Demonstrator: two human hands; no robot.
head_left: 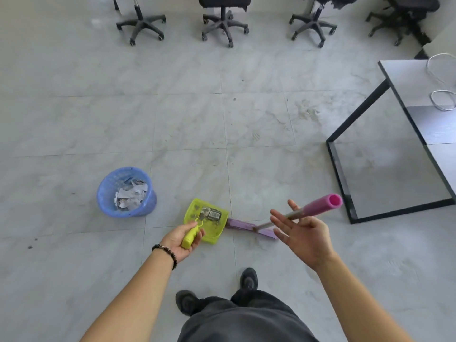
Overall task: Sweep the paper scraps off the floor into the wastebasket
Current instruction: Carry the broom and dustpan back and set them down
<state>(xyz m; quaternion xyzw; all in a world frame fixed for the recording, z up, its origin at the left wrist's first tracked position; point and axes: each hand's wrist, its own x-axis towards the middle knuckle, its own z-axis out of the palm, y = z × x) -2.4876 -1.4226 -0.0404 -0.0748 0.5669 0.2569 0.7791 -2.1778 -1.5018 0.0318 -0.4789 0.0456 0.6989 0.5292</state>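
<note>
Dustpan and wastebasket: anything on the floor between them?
Nothing: the head view shows bare floor tile between the yellow dustpan and the blue wastebasket.

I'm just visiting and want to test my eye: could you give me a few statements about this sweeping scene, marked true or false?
1. The left hand grips the dustpan by its handle. True.
2. The wastebasket is empty. False: paper scraps lie in it.
3. The right hand is clenched into a fist round the broom. False: its fingers are spread straight.
4. The broom head lies on the floor beside the dustpan. True.
</note>
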